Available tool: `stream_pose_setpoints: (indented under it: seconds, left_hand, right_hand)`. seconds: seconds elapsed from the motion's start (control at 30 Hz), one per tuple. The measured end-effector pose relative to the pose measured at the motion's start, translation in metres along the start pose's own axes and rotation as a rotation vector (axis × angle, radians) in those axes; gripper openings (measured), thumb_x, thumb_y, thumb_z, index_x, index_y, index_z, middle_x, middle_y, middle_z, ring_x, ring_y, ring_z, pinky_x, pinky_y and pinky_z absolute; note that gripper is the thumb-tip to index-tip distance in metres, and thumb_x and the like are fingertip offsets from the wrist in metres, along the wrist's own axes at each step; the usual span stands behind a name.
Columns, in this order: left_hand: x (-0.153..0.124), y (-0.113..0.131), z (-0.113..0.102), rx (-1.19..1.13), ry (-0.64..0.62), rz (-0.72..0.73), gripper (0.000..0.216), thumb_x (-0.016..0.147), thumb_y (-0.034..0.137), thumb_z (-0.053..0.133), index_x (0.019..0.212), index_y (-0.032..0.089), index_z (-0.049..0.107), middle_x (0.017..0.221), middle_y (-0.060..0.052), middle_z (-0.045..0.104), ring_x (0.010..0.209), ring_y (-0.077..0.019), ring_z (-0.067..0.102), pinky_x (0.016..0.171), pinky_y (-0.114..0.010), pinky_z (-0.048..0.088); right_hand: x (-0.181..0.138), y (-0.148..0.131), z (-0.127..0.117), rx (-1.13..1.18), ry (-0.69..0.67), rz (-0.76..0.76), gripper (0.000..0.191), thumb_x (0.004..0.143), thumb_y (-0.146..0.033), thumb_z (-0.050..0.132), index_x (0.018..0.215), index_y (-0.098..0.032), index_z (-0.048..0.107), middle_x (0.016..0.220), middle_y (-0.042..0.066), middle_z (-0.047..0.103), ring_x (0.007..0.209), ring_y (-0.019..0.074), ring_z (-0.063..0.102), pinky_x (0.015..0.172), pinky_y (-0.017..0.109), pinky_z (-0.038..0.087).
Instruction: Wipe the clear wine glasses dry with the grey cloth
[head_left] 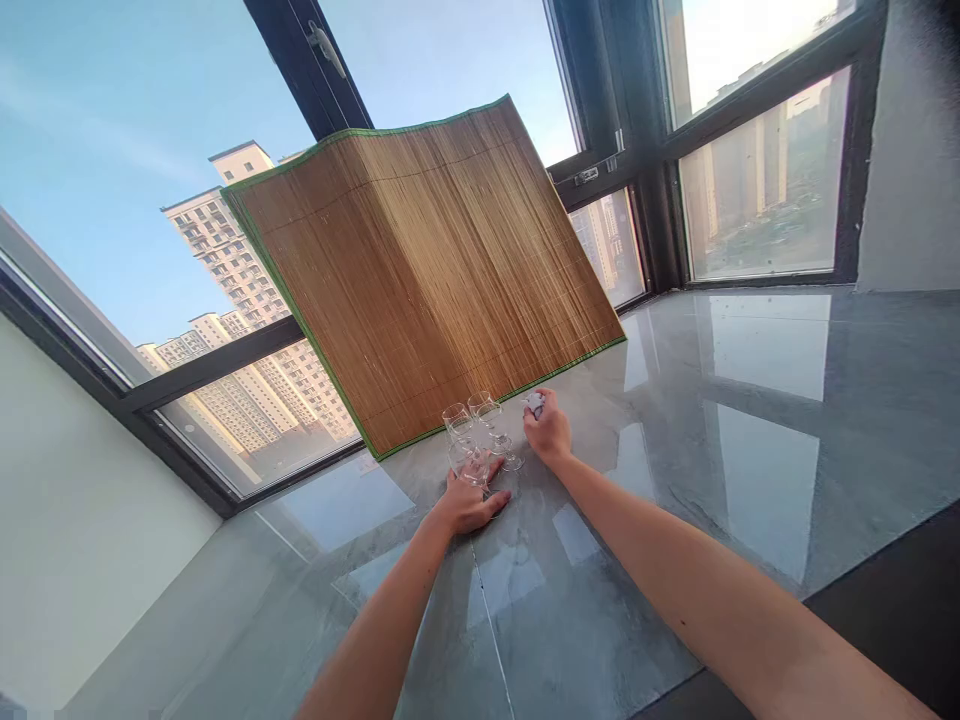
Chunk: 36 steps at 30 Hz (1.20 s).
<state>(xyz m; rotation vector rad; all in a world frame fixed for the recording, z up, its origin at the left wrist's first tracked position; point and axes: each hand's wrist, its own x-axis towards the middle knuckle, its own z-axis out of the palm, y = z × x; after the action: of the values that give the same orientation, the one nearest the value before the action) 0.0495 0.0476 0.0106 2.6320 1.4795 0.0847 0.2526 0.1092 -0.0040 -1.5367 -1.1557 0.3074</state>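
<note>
Three clear stemmed glasses stand close together on the grey ledge: a near glass (468, 462), a far-left glass (456, 418) and a far-right glass (486, 410). My left hand (471, 506) rests low by the near glass, thumb and fingers spread to either side of its foot. Whether the fingers press on the glass cannot be made out. To the right of the glasses, my right hand (548, 428) is closed around a small whitish thing (535, 402), partly hidden by the fingers. Its kind is unclear.
A brown bamboo mat (435, 260) with green edging leans against the window behind the glasses. The glossy ledge (645, 600) reflects the windows. Dark window frames (652, 220) meet at the right, and a white wall (90, 480) stands at the left.
</note>
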Motion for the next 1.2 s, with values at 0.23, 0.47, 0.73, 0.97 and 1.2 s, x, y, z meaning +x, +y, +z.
stream_pose_setpoints:
  seconds: [0.23,0.47,0.73,0.97,1.2]
  left_hand:
    - [0.002,-0.010,0.006,0.053,-0.023,-0.033,0.063,0.093,0.050,0.032,0.152,0.029,0.022,0.161,-0.001,0.013,0.147,-0.0271,0.008,0.118,-0.051,0.009]
    - [-0.022,-0.025,0.002,0.069,-0.033,-0.071,0.063,0.093,0.046,0.031,0.151,0.023,0.024,0.161,-0.003,0.012,0.148,-0.0240,0.006,0.120,-0.044,0.005]
    - [-0.035,-0.031,0.001,0.071,-0.023,-0.099,0.065,0.092,0.048,0.031,0.151,0.021,0.025,0.161,-0.002,0.012,0.148,-0.0215,0.007,0.120,-0.038,0.006]
    - [-0.077,-0.086,-0.001,0.069,-0.030,-0.235,0.064,0.095,0.047,0.028,0.153,0.020,0.021,0.161,-0.004,0.010,0.148,-0.0248,0.006,0.119,-0.043,0.008]
    - [-0.110,-0.137,0.000,0.088,0.032,-0.299,0.061,0.096,0.047,0.028,0.151,0.022,0.025,0.160,-0.007,0.017,0.147,-0.0252,0.011,0.119,-0.045,0.010]
  right_hand:
    - [0.000,-0.001,0.000,0.000,-0.017,0.028,0.039,0.087,-0.032,0.049,0.125,-0.020,0.049,0.092,0.008,0.070,0.080,0.0229,0.064,0.068,0.029,0.039]
    - [0.000,-0.001,0.000,0.001,-0.021,0.032,0.040,0.087,-0.032,0.049,0.124,-0.018,0.050,0.093,0.010,0.070,0.082,0.0242,0.064,0.069,0.030,0.040]
    - [0.000,-0.002,-0.001,-0.001,-0.035,0.037,0.040,0.086,-0.032,0.049,0.124,-0.019,0.051,0.093,0.010,0.070,0.083,0.0249,0.063,0.068,0.030,0.040]
    - [-0.001,-0.004,-0.002,-0.007,-0.064,0.053,0.040,0.087,-0.032,0.049,0.125,-0.020,0.050,0.092,0.009,0.070,0.083,0.0243,0.063,0.066,0.029,0.038]
    - [-0.001,0.000,0.000,-0.033,-0.138,0.040,0.037,0.086,-0.034,0.048,0.122,-0.023,0.051,0.093,0.008,0.069,0.082,0.0234,0.062,0.064,0.028,0.037]
